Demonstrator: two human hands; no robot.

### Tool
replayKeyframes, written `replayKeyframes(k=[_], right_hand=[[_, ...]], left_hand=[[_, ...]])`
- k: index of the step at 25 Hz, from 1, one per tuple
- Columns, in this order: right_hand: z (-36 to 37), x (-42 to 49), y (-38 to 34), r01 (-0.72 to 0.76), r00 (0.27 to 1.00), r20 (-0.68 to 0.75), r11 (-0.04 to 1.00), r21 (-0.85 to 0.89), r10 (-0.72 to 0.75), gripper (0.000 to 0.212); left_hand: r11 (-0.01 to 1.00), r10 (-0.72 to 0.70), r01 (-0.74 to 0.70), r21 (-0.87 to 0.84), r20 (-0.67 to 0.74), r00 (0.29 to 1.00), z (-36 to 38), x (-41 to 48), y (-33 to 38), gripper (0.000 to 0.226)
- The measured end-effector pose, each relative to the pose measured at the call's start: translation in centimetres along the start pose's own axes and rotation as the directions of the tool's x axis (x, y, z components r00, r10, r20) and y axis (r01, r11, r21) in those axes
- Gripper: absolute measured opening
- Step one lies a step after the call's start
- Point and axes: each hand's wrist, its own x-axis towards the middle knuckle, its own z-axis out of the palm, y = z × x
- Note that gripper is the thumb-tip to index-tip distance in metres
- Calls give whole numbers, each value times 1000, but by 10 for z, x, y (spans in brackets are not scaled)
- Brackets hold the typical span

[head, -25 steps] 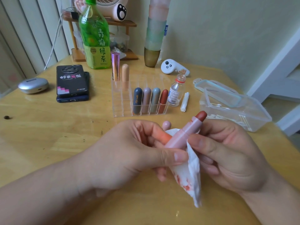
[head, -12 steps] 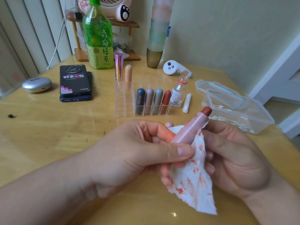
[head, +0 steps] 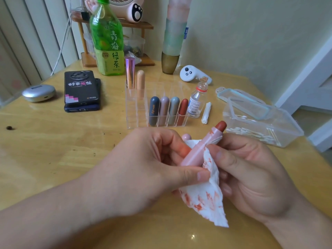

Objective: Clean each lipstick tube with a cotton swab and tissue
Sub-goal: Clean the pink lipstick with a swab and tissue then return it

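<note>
Both hands on the lipstick [head: 203, 146], above the counter's [head: 53, 150] near edge.
The left hand [head: 143, 169] grips it, red tip tilted up-right; the right hand [head: 251, 177] pinches the stained tissue [head: 206, 198] against its side.

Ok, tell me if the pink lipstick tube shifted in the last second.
No. The pink lipstick tube keeps its tip just below and right of the clear organizer.

This is a home, probably a bedroom corner. A varnished wooden table [head: 45, 150] against a pale wall [head: 251, 33] carries personal clutter: a green tea bottle [head: 107, 45], two stacked phones [head: 80, 88], an earbud case [head: 38, 92], a white handheld controller [head: 190, 74] and a clear organizer [head: 136, 112] holding lipsticks [head: 164, 110]. A small wooden shelf [head: 142, 25] bears a pink paw-print gadget [head: 133, 9].
</note>
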Motion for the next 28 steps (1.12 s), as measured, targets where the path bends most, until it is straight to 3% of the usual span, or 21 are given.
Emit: replayKeyframes(k=[2,5,7,11,14,20,22,25,28], right_hand=[[0,0,-2,30,999,24,999,36,-31,26],[-4,0,-4,53,999,8,998,20,-53,30],[-6,-1,-5,57,998,19,998,-5,-57,29],[-8,-1,-5,54,998,36,998,-42,-53,24],[-8,0,-4,62,996,71,996,-67,-57,19],[-4,-1,-7,87,988,133,995,-57,-79,17],[-4,-1,-6,51,994,103,998,-21,-48,26],[-7,-3,-7,11,998,67,999,42,-13,32],[-9,-2,-8,2,997,80,999,50,-6,33]], left_hand=[[990,-34,56,-130,161,986,-1,2,2,18],[856,-85,281,-434,418,904,-1,2,5,17],[846,-115,303,-438,406,907,1,3,2,19],[958,-130,172,-228,188,974,5,0,1,20],[986,-107,116,-124,76,991,7,-3,3,26],[981,-102,134,-140,216,971,3,-3,2,21],[953,-112,185,-242,288,951,1,-2,2,19],[833,-90,319,-453,458,884,3,-1,5,16],[872,-130,282,-401,366,922,5,0,2,17]])
